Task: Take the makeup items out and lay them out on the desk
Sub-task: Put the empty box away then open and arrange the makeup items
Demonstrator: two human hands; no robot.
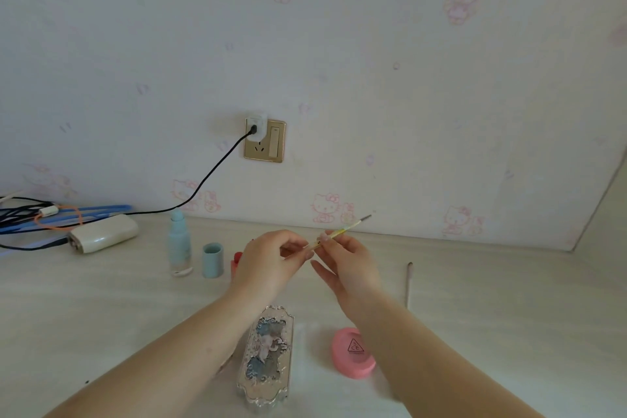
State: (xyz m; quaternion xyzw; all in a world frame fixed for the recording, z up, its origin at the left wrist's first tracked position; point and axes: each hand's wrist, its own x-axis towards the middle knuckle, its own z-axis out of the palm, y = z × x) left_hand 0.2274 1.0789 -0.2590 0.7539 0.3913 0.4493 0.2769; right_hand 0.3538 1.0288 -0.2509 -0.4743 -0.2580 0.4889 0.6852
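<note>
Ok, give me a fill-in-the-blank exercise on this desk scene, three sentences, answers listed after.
1. Both hands, left hand and right hand, hold a thin ____ pencil above the desk.
2. The round compact near the right forearm is ____ in colour.
3. The light blue cap stands just to the ____ of the light blue bottle.

Missing words: yellow; pink; right

Bare desk (509, 316) at right; bottle (180, 243), cap (212, 260), cables (40, 217) crowding the left.
</note>
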